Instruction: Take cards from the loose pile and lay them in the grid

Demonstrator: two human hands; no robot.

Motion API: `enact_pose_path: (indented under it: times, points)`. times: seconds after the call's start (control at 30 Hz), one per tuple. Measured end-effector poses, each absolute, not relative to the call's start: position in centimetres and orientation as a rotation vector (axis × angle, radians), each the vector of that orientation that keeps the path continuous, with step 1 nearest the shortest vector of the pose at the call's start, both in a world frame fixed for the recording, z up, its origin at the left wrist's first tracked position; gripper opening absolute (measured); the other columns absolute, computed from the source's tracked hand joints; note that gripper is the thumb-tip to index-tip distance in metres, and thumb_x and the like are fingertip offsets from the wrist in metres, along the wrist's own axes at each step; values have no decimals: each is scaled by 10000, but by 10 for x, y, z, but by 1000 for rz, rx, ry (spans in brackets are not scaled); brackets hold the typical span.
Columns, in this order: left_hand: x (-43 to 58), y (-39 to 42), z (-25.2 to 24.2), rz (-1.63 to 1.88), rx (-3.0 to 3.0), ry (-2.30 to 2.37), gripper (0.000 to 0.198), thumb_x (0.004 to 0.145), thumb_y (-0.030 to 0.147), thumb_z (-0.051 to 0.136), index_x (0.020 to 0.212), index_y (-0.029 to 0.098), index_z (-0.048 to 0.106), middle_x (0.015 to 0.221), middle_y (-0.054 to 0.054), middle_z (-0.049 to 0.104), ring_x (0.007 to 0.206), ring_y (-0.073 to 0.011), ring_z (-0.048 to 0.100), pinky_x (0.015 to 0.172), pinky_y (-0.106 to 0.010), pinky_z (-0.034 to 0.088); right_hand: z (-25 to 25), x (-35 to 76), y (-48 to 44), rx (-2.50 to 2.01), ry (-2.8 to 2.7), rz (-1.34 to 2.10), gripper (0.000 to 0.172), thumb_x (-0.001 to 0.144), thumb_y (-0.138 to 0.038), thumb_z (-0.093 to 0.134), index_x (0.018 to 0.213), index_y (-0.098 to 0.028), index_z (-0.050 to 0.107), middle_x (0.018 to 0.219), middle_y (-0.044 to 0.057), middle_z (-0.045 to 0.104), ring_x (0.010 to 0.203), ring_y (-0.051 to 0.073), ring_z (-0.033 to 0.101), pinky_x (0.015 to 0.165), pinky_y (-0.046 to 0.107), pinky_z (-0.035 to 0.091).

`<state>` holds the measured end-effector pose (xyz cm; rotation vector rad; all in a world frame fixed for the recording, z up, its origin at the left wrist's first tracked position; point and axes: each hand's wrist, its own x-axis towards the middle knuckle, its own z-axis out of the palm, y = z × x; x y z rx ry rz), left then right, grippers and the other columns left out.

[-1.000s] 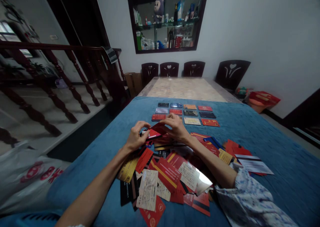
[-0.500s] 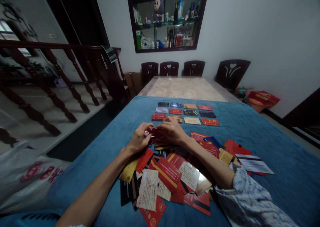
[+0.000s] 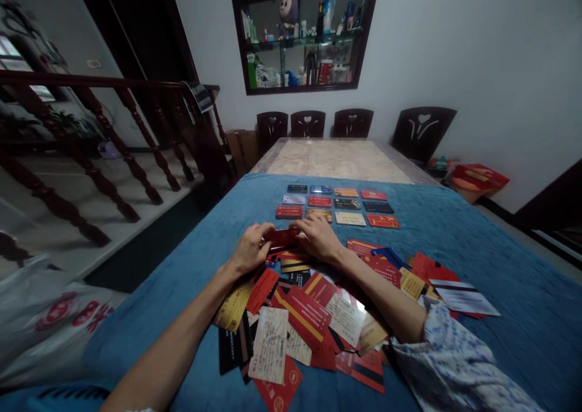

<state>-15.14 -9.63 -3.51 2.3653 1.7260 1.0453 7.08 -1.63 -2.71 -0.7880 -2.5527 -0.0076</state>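
Both hands grip a dark red card (image 3: 282, 238) at its two ends, just above the far edge of a loose heap of cards. My left hand (image 3: 251, 247) is closed on the card's left end, and my right hand (image 3: 316, 237) on its right end. Whether more cards are stacked behind it cannot be made out. The mixed cards (image 3: 300, 315) beneath my wrists are red, gold, black and white, overlapping at many angles. Beyond my fingers, several cards lie in neat rows, among them a red card (image 3: 288, 212), a cream card (image 3: 350, 219) and a black card (image 3: 377, 208).
A blue cloth (image 3: 191, 315) covers the near part of the table; the bare tabletop (image 3: 336, 157) shows beyond it. Dark chairs (image 3: 353, 123) stand along the far end. A wooden railing (image 3: 104, 83) and a white plastic bag (image 3: 59, 321) are to the left.
My hands have spread slightly apart, and the red card between them now shows more of its face. The laid-out rows stay as they were.
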Motion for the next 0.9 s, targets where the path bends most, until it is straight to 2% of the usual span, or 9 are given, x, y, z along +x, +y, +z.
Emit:
enact_pose_path:
  times: [0.3,0.67,0.77,0.9]
  points:
    - [-148,-98,-31,863,2337,1873,289,803,127,554,1081,203,579,956,-47,656,877,-218,610,887,-410,481,-20,69,-20,-901,-2652,25,397,890,-155,573,1282,-213,562,1142,94,721,1053,249,592,877,370,330]
    - [-148,-94,-38,892,2279,1917,360,808,126,559,1161,197,581,1072,-67,680,967,-230,632,922,-417,491,-16,67,-23,-935,-2706,80,527,865,-198,607,1384,-184,516,1220,146,647,1139,273,534,916,392,375]
    - [-149,-94,-35,941,2277,1860,392,797,131,582,1183,196,587,1081,-68,683,964,-218,637,918,-399,507,-13,69,-23,-927,-2710,62,511,865,-188,594,1371,-173,528,1201,155,638,1133,278,526,916,401,384]
    - [-151,-95,-30,953,2316,1788,492,768,168,654,1252,184,563,1141,-89,675,1043,-244,625,943,-418,510,-8,71,-22,-907,-2715,50,433,885,-205,574,1317,-168,562,1181,148,640,1110,274,529,898,392,390]
